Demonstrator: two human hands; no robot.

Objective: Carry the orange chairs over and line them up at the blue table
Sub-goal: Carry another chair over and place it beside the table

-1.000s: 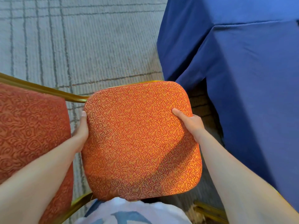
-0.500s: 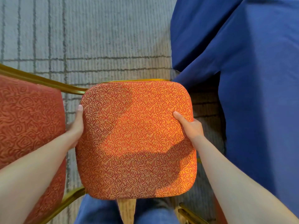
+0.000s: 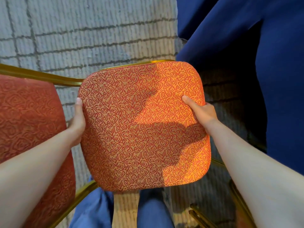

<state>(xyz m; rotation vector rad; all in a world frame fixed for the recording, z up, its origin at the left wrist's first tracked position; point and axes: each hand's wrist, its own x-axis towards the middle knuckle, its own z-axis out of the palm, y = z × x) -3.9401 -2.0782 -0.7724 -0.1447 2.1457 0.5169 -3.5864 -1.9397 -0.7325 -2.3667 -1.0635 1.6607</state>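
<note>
**Chair held by both edges**

Mid-frame, the left grip (image 3: 77,122) and right grip (image 3: 201,112) clamp the orange chair (image 3: 143,129) by its side edges. A second chair (image 3: 28,120) sits close at left. The blue worktop (image 3: 263,63) hangs just right, and open carpet (image 3: 98,30) fills the upper left.

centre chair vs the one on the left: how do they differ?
The centre chair is gripped at its sides by the left hand and right hand; no hand holds the left chair. The centre chair is beside the blue tablecloth, partly sunlit; the left chair is farther away, shaded, darker red. Both share swirl-patterned fabric and gold frames.
</note>
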